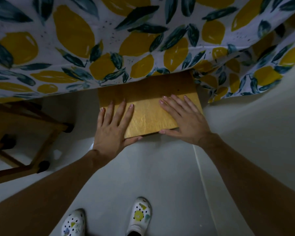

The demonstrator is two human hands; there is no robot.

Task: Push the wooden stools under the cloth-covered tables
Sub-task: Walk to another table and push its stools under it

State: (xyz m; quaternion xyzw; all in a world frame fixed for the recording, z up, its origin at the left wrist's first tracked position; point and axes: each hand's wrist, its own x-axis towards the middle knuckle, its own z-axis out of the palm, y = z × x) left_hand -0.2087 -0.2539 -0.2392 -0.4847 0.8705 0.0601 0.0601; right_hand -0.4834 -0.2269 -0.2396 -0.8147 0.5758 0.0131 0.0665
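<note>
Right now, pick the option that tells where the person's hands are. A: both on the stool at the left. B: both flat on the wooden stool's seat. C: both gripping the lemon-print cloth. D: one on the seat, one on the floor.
B: the left hand and right hand lie palm-down, fingers spread, on the wooden stool, whose far end sits under the lemon-print cloth.

Bare forearms with no sleeves, short pale-polished nails on the left hand (111,126) and right hand (186,120), and white clogs (140,217) studded with coloured charms.
</note>
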